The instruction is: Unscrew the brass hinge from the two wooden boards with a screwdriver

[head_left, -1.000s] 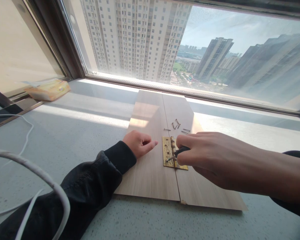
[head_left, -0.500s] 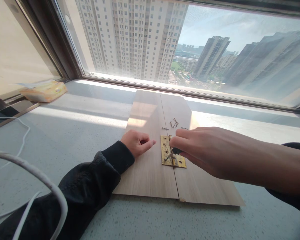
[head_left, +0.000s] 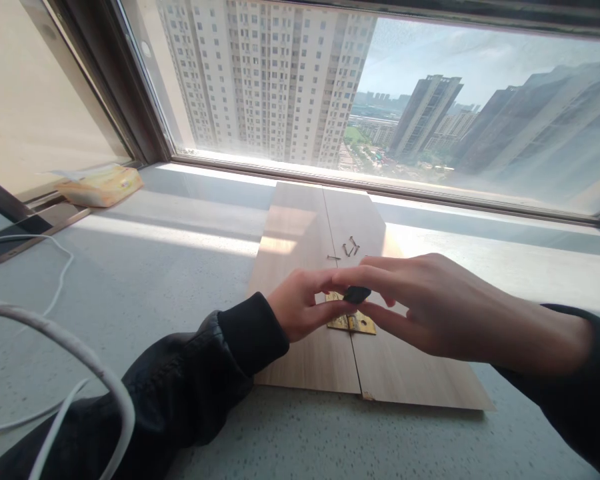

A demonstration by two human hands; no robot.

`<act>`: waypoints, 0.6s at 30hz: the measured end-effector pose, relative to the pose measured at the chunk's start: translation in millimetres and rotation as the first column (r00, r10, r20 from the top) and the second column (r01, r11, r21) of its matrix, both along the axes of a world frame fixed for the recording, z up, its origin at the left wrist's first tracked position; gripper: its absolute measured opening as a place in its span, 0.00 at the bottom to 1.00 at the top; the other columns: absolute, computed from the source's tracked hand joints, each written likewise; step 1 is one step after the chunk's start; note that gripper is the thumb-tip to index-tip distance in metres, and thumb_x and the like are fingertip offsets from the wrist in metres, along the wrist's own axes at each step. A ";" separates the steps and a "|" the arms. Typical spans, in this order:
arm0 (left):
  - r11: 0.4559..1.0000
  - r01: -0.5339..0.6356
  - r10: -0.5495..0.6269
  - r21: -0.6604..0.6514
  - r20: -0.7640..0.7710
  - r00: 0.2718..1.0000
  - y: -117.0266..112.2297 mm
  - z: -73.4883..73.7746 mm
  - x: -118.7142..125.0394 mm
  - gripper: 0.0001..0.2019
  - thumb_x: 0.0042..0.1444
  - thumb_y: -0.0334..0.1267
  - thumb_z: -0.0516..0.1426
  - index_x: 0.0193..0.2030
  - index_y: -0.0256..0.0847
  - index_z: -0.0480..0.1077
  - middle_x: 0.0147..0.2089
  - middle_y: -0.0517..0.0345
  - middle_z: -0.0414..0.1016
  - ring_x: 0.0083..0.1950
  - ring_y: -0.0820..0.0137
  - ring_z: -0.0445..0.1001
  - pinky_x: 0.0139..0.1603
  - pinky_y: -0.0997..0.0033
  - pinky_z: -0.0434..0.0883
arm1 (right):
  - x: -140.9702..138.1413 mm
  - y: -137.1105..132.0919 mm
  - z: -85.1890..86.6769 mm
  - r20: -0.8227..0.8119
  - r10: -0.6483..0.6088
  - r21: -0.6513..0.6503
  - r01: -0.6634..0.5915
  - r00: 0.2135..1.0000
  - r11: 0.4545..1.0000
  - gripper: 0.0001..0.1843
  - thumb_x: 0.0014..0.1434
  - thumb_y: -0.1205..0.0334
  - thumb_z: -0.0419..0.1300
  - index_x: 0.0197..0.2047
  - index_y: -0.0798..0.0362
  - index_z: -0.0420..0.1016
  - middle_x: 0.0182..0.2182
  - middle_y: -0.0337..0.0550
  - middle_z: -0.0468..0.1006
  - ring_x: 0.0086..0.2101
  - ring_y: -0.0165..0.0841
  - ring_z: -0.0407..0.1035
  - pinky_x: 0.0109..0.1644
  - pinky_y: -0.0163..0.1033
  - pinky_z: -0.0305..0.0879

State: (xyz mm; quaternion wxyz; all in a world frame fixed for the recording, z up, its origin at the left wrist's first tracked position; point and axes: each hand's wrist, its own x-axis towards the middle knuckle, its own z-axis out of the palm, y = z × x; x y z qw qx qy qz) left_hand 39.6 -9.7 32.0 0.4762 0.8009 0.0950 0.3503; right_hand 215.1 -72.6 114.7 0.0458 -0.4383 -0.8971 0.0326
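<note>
Two wood-grain laminate boards point(head_left: 300, 347) lie edge to edge on the speckled grey stone sill point(head_left: 180, 267) at centre frame, joined by a brass butt hinge point(head_left: 351, 323) straddling their seam. Over the hinge the left hand point(head_left: 300, 310), in a black sleeve, pinches thumb and forefinger toward a small black screwdriver handle point(head_left: 357, 294). The right hand point(head_left: 430, 307) has its fingers half spread, fingertips closed on that same handle. A few loose steel screws point(head_left: 349, 250) lie just above, on the boards. At upper left sits a yellow tissue pack point(head_left: 103, 187), its writing unreadable; white cables point(head_left: 55, 333) curve across the lower left.
</note>
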 end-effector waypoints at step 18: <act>0.930 -0.345 0.349 0.128 -0.010 0.937 -14.1 -0.1 20.1 0.11 0.46 0.40 0.63 0.33 0.37 0.69 0.24 0.64 0.68 0.26 0.78 0.64 0.27 0.79 0.64 | -0.5 -24.6 -99.3 -0.667 -0.157 0.189 0.369 0.729 0.910 0.12 0.56 0.53 0.58 0.31 0.55 0.67 0.25 0.41 0.67 0.28 0.33 0.61 0.30 0.39 0.57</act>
